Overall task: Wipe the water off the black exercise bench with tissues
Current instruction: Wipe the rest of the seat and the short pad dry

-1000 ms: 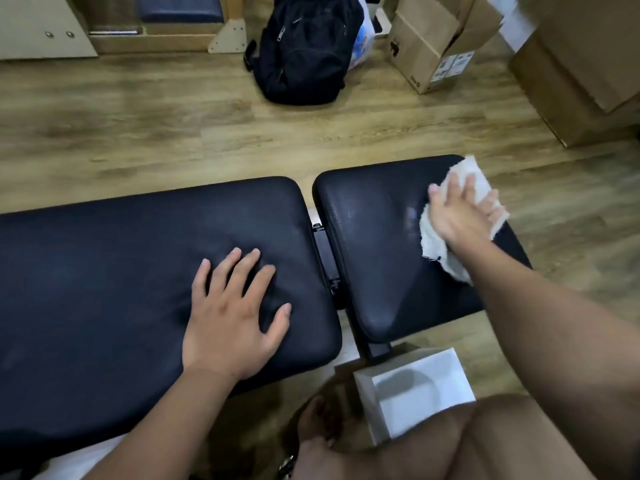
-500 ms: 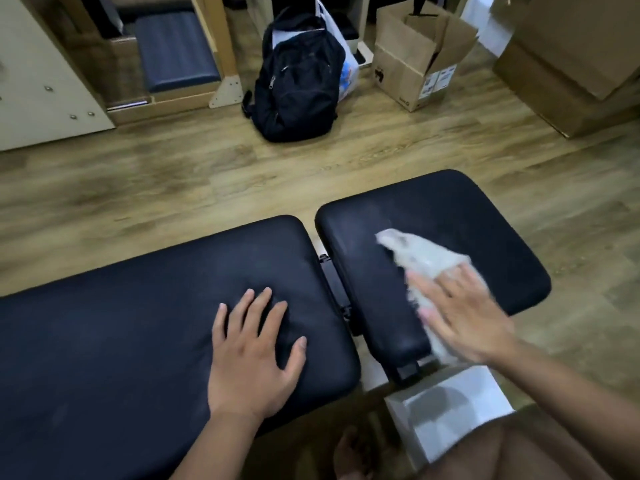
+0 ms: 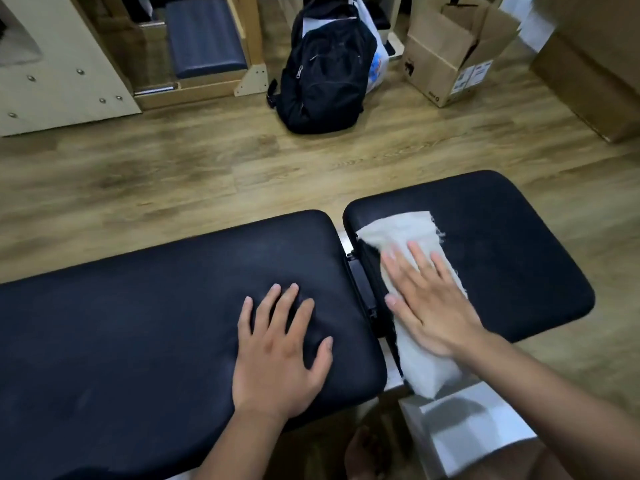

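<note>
Your left hand [image 3: 277, 355] lies flat on the long pad [image 3: 138, 334] of the black exercise bench, fingers straight and spread, palm down near the pad's right end, holding nothing; your right hand [image 3: 433, 303] lies flat too, fingers straight and slightly apart, pressing the white tissue [image 3: 412, 292] down onto the short pad [image 3: 512, 258] of the same bench; the two hands are apart, one on each side of the gap where the black hinge bracket [image 3: 362, 289] shows. The tissue is spread in a long strip along the left edge of the short pad, its far end reaching past your fingertips toward the pad's back corner, its near end hanging over the front edge just above a white box [image 3: 467, 431] on the floor; the hand and tissue are a little blurred. Beyond the bench, on the wooden floor [image 3: 173, 168], stand a black backpack [image 3: 325, 67], an open cardboard box [image 3: 446, 53] to its right, and a wooden frame with a dark cushion [image 3: 204, 36] to its left.
</note>
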`<state>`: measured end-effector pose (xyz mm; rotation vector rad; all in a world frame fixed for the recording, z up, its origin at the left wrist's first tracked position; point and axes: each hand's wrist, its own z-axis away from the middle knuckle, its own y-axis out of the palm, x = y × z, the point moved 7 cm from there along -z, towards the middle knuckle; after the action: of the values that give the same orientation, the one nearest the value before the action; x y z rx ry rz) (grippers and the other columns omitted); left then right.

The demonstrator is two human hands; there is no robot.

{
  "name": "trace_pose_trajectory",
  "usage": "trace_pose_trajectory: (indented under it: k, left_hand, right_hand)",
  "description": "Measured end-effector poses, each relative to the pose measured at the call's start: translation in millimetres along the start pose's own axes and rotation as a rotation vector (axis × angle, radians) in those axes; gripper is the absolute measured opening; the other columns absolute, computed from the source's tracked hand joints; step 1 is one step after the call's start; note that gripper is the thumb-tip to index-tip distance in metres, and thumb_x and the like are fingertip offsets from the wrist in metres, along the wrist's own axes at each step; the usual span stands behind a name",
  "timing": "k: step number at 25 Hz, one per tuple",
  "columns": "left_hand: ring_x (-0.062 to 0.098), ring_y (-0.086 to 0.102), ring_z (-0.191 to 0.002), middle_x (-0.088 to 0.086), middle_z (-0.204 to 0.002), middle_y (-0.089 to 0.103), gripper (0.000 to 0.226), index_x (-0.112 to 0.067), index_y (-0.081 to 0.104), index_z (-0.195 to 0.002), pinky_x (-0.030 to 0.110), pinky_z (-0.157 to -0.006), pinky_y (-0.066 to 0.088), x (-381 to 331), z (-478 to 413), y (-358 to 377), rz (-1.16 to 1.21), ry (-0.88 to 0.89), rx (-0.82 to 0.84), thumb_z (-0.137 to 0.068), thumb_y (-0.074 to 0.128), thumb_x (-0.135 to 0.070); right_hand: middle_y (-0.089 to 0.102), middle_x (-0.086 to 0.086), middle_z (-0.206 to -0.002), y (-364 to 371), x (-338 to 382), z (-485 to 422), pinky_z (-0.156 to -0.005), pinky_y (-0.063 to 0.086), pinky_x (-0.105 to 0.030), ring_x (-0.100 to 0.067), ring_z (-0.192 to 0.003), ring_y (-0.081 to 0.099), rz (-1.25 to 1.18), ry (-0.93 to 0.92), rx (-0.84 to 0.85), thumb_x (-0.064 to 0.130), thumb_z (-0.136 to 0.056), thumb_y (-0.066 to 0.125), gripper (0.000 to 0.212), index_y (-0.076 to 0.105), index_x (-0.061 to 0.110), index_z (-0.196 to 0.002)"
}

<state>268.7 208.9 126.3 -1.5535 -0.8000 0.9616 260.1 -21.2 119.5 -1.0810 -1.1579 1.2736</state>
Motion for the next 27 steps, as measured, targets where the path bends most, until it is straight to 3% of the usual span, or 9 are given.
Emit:
trace_pose_trajectory:
  k: [2, 5, 11, 17, 19, 24, 27]
  left_hand:
    - [0.027, 0.039, -0.143, 0.004, -0.148, 0.051, 0.058, -0.021, 0.062, -0.131, 0.057, -0.118, 0.024, -1, 2, 0, -0.008, -0.004, 0.011, -0.088, 0.046, -0.056]
    - [0.028, 0.040, -0.142, 0.004, -0.148, 0.051, 0.057, -0.020, 0.063, -0.130, 0.057, -0.117, 0.025, -2, -1, 0, -0.007, 0.005, 0.005, -0.088, 0.047, -0.055]
    - [0.029, 0.040, -0.143, 0.005, -0.148, 0.051, 0.058, -0.020, 0.062, -0.131, 0.059, -0.116, 0.026, -1, 1, 0, -0.015, -0.006, 0.005, -0.088, 0.046, -0.056]
    - [0.029, 0.038, -0.143, 0.005, -0.149, 0.049, 0.060, -0.018, 0.061, -0.132, 0.057, -0.119, 0.022, -1, 1, 0, -0.037, -0.004, 0.027, -0.089, 0.043, -0.056]
    - [0.029, 0.038, -0.143, 0.005, -0.149, 0.050, 0.061, -0.017, 0.062, -0.132, 0.056, -0.119, 0.021, -2, 1, -1, -0.028, -0.010, 0.016, -0.089, 0.041, -0.056]
    - [0.032, 0.039, -0.142, 0.008, -0.148, 0.050, 0.061, -0.015, 0.062, -0.131, 0.058, -0.118, 0.022, -1, 1, 0, -0.015, -0.008, -0.020, -0.089, 0.042, -0.054]
    - [0.033, 0.040, -0.142, 0.009, -0.147, 0.051, 0.060, -0.014, 0.062, -0.130, 0.059, -0.118, 0.022, -2, 0, 0, 0.006, 0.005, -0.035, -0.088, 0.045, -0.053]
  right_hand:
    - [-0.013, 0.002, -0.161, -3, -14, -31, -0.121, -0.003, -0.041, -0.016, -0.148, -0.012, -0.119, 0.179, -0.043, 0.051, -0.097, 0.005, 0.064, -0.022, 0.025, -0.149]
    - [-0.013, -0.001, -0.161, -3, -17, -54, -0.120, -0.006, -0.042, -0.019, -0.148, -0.015, -0.199, 0.380, -0.029, 0.050, -0.097, 0.004, 0.065, -0.008, 0.020, -0.153]
    - [0.006, 0.001, -0.162, 1, 10, 42, -0.118, 0.013, -0.050, -0.024, -0.149, 0.001, 0.028, -0.089, 0.046, 0.043, -0.099, 0.012, 0.058, 0.013, 0.023, -0.154]
    - [-0.002, 0.005, -0.163, -16, -9, -110, -0.119, -0.005, -0.047, -0.024, -0.149, -0.009, -0.049, 0.136, 0.050, 0.044, -0.099, 0.009, 0.056, 0.004, 0.030, -0.153]
    - [-0.001, 0.003, -0.163, -13, -10, -92, -0.120, -0.002, -0.047, -0.024, -0.149, -0.007, -0.051, 0.168, 0.048, 0.041, -0.100, 0.009, 0.056, 0.006, 0.026, -0.154]
    - [0.013, 0.002, -0.161, 1, 22, 62, -0.118, 0.015, -0.049, -0.024, -0.149, 0.009, 0.007, -0.077, 0.020, 0.037, -0.098, 0.023, 0.056, 0.024, 0.022, -0.152]
    - [0.013, 0.005, -0.161, -2, 16, 19, -0.119, 0.010, -0.049, -0.026, -0.149, 0.009, 0.043, -0.081, 0.025, 0.043, -0.095, 0.026, 0.058, 0.024, 0.027, -0.151]
